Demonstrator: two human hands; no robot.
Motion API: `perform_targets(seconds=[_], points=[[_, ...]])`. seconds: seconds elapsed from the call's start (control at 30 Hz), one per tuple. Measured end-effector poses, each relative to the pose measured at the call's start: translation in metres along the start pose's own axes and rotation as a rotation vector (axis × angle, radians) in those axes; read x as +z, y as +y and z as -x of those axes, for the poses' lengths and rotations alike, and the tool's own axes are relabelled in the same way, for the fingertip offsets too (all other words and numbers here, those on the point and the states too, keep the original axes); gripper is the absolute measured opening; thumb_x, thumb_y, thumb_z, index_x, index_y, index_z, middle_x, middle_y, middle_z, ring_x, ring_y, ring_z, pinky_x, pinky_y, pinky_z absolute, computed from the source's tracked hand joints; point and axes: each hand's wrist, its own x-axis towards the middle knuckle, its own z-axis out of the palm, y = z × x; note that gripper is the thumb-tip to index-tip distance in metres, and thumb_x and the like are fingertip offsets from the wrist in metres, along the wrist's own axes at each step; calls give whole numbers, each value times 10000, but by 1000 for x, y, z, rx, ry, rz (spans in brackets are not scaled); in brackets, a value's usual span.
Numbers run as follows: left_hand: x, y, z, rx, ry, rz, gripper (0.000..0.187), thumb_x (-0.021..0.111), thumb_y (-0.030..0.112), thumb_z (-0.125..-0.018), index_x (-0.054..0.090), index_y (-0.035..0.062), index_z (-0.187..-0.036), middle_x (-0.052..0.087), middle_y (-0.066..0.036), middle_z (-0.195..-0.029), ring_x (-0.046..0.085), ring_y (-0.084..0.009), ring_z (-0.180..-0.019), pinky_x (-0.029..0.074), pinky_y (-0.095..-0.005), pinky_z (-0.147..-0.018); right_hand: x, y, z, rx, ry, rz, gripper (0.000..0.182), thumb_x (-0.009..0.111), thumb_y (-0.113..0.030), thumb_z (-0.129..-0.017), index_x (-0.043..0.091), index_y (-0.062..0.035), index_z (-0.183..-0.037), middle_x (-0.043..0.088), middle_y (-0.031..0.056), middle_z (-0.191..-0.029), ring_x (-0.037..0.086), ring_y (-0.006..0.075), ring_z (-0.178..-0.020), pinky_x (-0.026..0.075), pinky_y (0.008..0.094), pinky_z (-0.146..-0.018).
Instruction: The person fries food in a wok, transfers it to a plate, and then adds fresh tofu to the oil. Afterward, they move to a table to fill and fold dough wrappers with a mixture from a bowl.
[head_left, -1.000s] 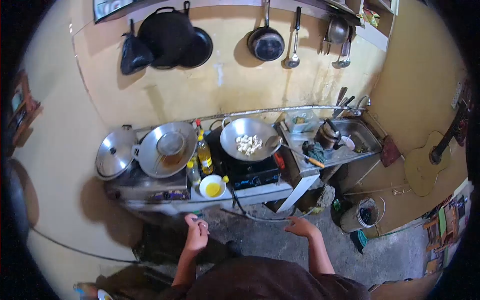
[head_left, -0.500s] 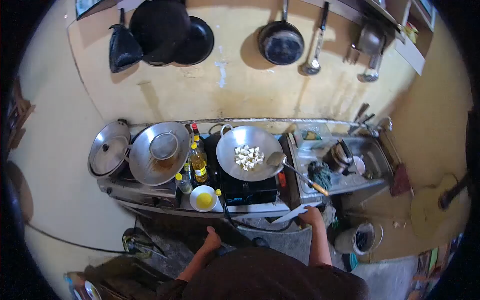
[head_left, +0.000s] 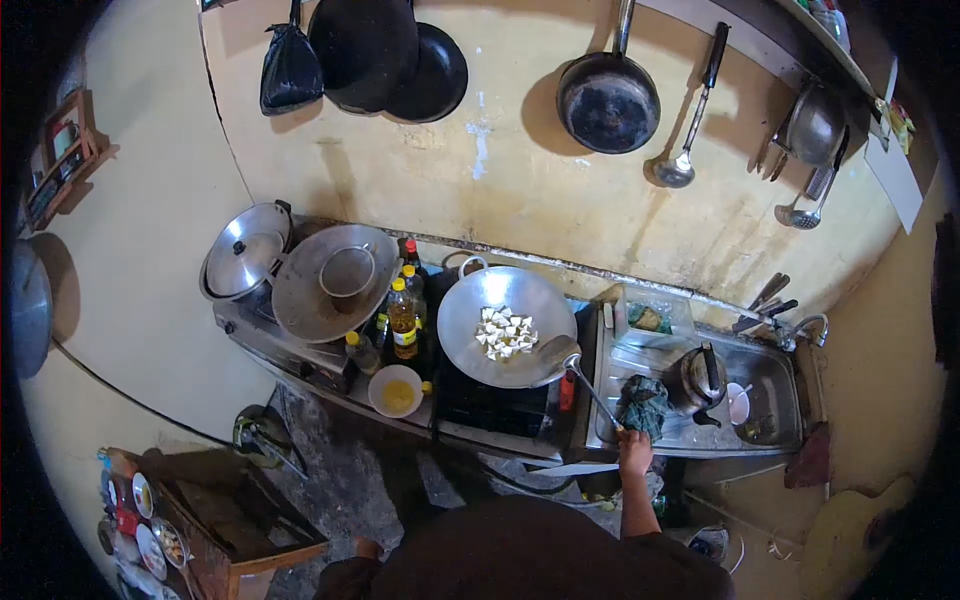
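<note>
My right hand [head_left: 634, 453] is closed around the handle end of a metal spatula [head_left: 598, 398], whose blade rests on the right rim of the wok. White, cut-up pieces of food [head_left: 506, 333] lie in the middle of the wok [head_left: 462, 318], which sits on a black cooktop [head_left: 490, 410]. Low in the view, beside my dark shirt, only a small part of my left hand [head_left: 367, 547] shows; its fingers are hidden. A pale flat strip [head_left: 572, 468] shows at the counter's front edge, below and left of my right hand.
Left of the wok stand oil bottles [head_left: 403, 318], a bowl of yellow liquid [head_left: 397, 391], a second wok [head_left: 300, 300] with a strainer, and a lidded pot [head_left: 245, 250]. The sink [head_left: 770, 400] holds a kettle [head_left: 697, 380]. Pans [head_left: 608, 103] and a ladle [head_left: 677, 168] hang above.
My right hand has moved from the pale flat strip up to the spatula handle and closed on it. My left hand has dropped lower toward my body. The camera view has shifted and tilted.
</note>
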Motion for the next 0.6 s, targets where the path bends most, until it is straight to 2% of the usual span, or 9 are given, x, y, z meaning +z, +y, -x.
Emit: perform_targets(seconds=[0.2,0.27,0.3,0.33,0.37,0.43,0.47,0.53,0.6], points=[[5,29,19,-2,-447,410,166,594,201,-640,670,58,-678,624,-131,-851,588,-303,-844,379,-474,-904,-39,-2,-20,-218,121,-135,180,562,-202,-789,518,-72,-905,585,148,-753,573,351,-657,450,465,-569],[4,32,-7,-107,-381,383,295,547,135,-701,621,24,-964,596,-164,-1008,573,-343,-898,370,-429,-928,-59,-16,-35,-211,35,-115,202,520,-216,-821,521,-79,-970,589,152,-752,577,358,-671,457,461,-579],[-6,33,-26,-109,-385,382,295,547,135,-701,621,24,-964,596,-164,-1008,573,-343,-898,370,-429,-928,-78,-30,-43,-203,-26,-106,219,505,-213,-831,523,-106,-1021,592,157,-755,580,360,-672,461,460,-583],[-12,32,-39,-712,-778,653,462,489,111,-761,434,-12,-1204,566,-184,-1088,550,-344,-986,378,-458,-917,-93,-46,-52,-196,-85,-98,247,490,-211,-841,524,-133,-1073,595,162,-758,584,362,-674,466,459,-588],[-7,21,-42,-716,-775,652,462,489,111,-761,434,-12,-1204,566,-184,-1088,550,-344,-986,378,-458,-917,-100,-59,-64,-198,-85,-102,247,490,-211,-841,524,-133,-1073,595,162,-758,584,362,-674,466,459,-588],[6,22,-54,72,481,453,565,490,90,-760,299,-76,-1266,508,-252,-1150,514,-350,-1060,409,-440,-892,-113,-83,-86,-312,-73,-100,308,465,-215,-843,495,-219,-1149,613,158,-774,605,338,-686,485,440,-578],[7,19,-50,71,485,452,565,490,90,-760,299,-76,-1266,508,-252,-1150,514,-350,-1060,409,-440,-892,-124,-100,-97,-313,-69,-102,308,465,-215,-843,495,-219,-1149,613,158,-774,605,338,-686,485,440,-578],[2,5,-67,-322,-756,534,604,495,102,-763,243,-105,-1271,475,-283,-1170,483,-364,-1094,419,-425,-884,-144,-134,-114,-314,-257,69,331,437,-185,-844,494,-265,-1160,616,168,-782,612,337,-730,497,437,-618],[-8,3,-50,-524,-704,719,618,505,107,-754,244,-102,-1274,468,-291,-1172,473,-374,-1101,412,-416,-894,-141,-155,-127,-329,-262,9,306,421,-179,-851,513,-220,-1140,610,174,-773,603,350,-729,486,448,-625]])
